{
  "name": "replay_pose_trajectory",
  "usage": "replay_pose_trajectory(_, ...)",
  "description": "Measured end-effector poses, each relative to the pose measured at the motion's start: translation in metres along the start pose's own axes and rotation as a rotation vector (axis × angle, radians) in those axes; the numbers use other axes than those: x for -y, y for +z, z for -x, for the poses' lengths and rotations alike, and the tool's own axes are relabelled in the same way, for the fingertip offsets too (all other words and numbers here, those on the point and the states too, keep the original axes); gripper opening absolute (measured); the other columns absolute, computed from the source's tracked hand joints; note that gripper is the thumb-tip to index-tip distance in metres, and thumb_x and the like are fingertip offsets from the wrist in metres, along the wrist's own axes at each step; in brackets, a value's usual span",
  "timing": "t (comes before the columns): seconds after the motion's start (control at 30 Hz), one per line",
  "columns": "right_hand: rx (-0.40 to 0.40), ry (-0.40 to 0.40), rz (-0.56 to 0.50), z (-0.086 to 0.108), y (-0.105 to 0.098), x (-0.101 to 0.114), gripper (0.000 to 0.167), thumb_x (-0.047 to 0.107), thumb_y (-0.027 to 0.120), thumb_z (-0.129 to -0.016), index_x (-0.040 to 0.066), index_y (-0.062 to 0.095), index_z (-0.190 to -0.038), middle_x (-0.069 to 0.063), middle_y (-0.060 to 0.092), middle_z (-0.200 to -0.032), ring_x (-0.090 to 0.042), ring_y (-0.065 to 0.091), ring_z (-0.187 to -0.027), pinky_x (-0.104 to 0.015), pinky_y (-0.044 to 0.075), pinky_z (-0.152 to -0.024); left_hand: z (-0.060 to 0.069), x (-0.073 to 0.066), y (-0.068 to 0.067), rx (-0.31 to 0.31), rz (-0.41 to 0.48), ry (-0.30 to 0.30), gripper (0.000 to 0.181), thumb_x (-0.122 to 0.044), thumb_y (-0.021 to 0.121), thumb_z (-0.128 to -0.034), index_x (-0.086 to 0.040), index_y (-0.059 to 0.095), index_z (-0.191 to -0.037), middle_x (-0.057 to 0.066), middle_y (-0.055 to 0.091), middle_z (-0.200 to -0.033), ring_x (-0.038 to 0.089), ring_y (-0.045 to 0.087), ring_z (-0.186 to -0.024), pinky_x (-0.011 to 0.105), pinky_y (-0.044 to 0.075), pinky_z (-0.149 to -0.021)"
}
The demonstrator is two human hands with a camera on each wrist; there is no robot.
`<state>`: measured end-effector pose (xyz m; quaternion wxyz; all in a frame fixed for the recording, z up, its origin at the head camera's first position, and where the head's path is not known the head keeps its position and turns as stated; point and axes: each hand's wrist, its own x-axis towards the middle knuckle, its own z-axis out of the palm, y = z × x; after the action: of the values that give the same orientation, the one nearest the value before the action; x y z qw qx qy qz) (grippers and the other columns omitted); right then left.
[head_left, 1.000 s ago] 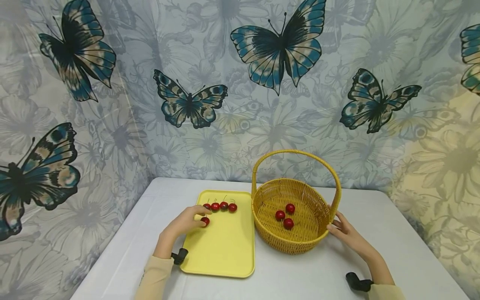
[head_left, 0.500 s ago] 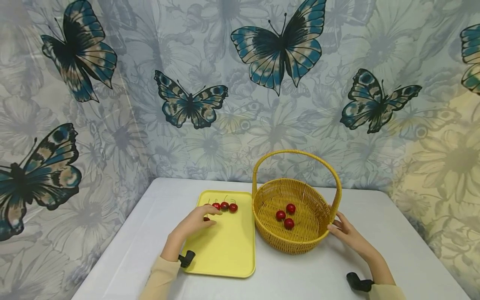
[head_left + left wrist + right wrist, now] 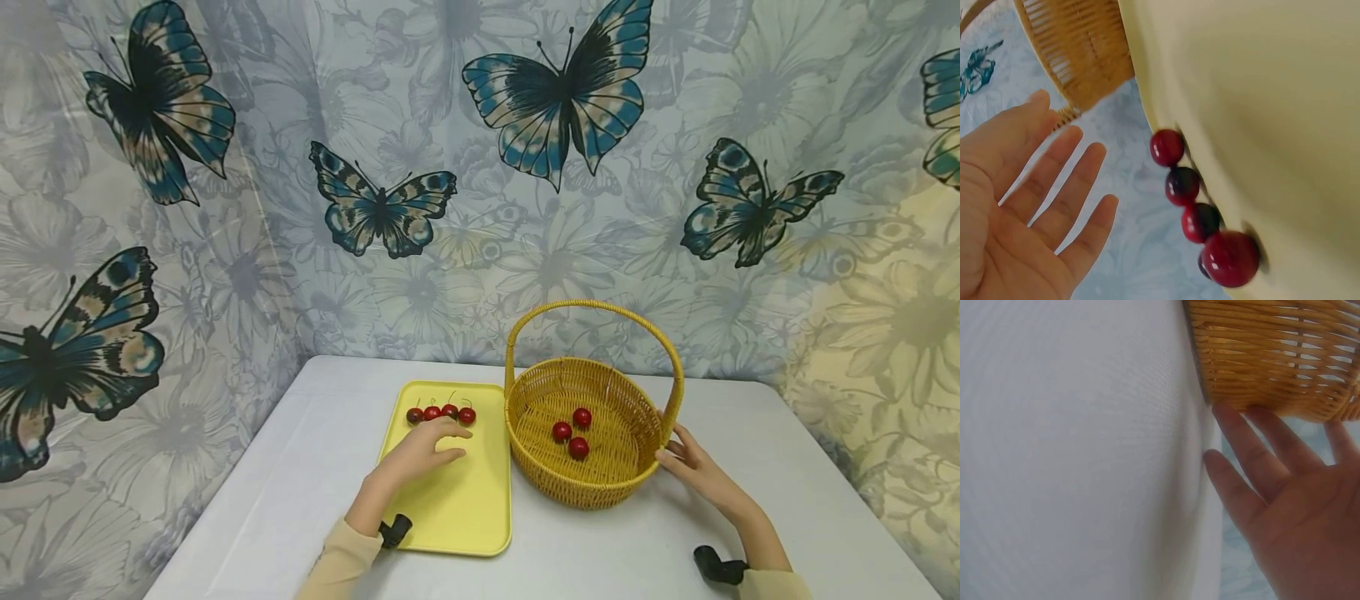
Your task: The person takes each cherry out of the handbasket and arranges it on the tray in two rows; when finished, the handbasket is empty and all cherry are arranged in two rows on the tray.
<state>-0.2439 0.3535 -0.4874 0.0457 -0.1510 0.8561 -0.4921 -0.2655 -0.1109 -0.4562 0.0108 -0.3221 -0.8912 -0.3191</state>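
My left hand (image 3: 420, 452) hovers over the yellow tray (image 3: 457, 517), fingers spread and holding nothing. In the left wrist view its palm (image 3: 1016, 237) faces a row of dark red cherries with thin stems, among them a nearer, larger-looking cherry (image 3: 1230, 258). At the back of the tray the row's cherries (image 3: 467, 416) show in the head view; my left hand hides the nearer one there. My right hand (image 3: 701, 475) touches the right side of the yellow wicker basket (image 3: 581, 496), close to its handle's foot. Its fingers (image 3: 1250, 456) lie fairly straight against the woven wall.
Three cherries (image 3: 578, 448) lie inside the basket, whose tall arched handle (image 3: 588, 304) rises above it. Tray and basket stand side by side on a white-covered table (image 3: 285, 500). Behind them hangs a butterfly-patterned cloth (image 3: 420, 308).
My left hand has moved away from the nearer cherry, rightward across the tray, and its fingers have opened out. My right hand and the basket have stayed in place.
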Motion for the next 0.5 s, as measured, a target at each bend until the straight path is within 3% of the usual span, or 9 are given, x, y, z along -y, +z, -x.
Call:
replay_pose_trajectory(0.13, 0.006, 0.002, -0.021, 0.000, -0.001, -0.001, 0.065, 0.018, 0.043, -0.099, 0.015, 0.003, -0.150, -0.033, 0.023, -0.144, 0.019, 0.037, -0.106, -0.025, 0.046, -0.087, -0.002, -0.010, 0.006, -0.011, -0.011, -0.007, 0.030, -0.023, 0.061, -0.0899, -0.012, 0.064, -0.117, 0.002, 0.059, -0.120, 0.019, 0.055, -0.112, 0.034, 0.048, -0.093)
replay_pose_trajectory(0.2, 0.006, 0.000, -0.018, 0.000, -0.001, -0.001, 0.065, 0.018, 0.043, -0.099, 0.016, 0.003, -0.150, -0.033, 0.023, -0.145, 0.011, 0.041, -0.111, -0.021, 0.045, -0.086, -0.003, -0.014, 0.010, -0.017, -0.017, 0.003, 0.029, -0.023, 0.061, -0.0900, -0.012, 0.064, -0.117, 0.002, 0.060, -0.119, 0.019, 0.055, -0.113, 0.034, 0.047, -0.094)
replay_pose_trajectory(0.3, 0.004, -0.003, -0.004, 0.000, -0.001, -0.001, 0.065, 0.018, 0.043, -0.099, 0.016, 0.003, -0.150, -0.032, 0.023, -0.145, -0.016, 0.044, -0.123, -0.029, 0.046, -0.089, -0.006, -0.021, 0.017, -0.017, -0.028, 0.025, 0.029, -0.023, 0.061, -0.0900, -0.013, 0.064, -0.117, 0.001, 0.061, -0.118, 0.019, 0.054, -0.115, 0.034, 0.046, -0.096)
replay_pose_trajectory(0.4, -0.002, -0.002, 0.009, 0.000, 0.000, 0.000, 0.065, 0.018, 0.043, -0.099, 0.016, 0.003, -0.150, -0.032, 0.023, -0.145, -0.040, 0.037, -0.125, -0.041, 0.046, -0.091, -0.008, -0.026, 0.024, -0.016, -0.044, 0.053, 0.031, -0.024, 0.061, -0.0901, -0.012, 0.063, -0.119, 0.000, 0.061, -0.118, 0.019, 0.054, -0.115, 0.034, 0.045, -0.097)
replay_pose_trajectory(0.5, -0.002, 0.004, 0.011, 0.000, 0.000, -0.001, 0.065, 0.019, 0.043, -0.099, 0.017, 0.003, -0.150, -0.031, 0.024, -0.145, -0.031, 0.041, -0.125, -0.050, 0.045, -0.092, -0.009, -0.033, 0.029, -0.019, -0.064, 0.057, 0.035, -0.029, 0.060, -0.0907, -0.014, 0.061, -0.122, -0.001, 0.059, -0.120, 0.016, 0.054, -0.114, 0.032, 0.044, -0.098)
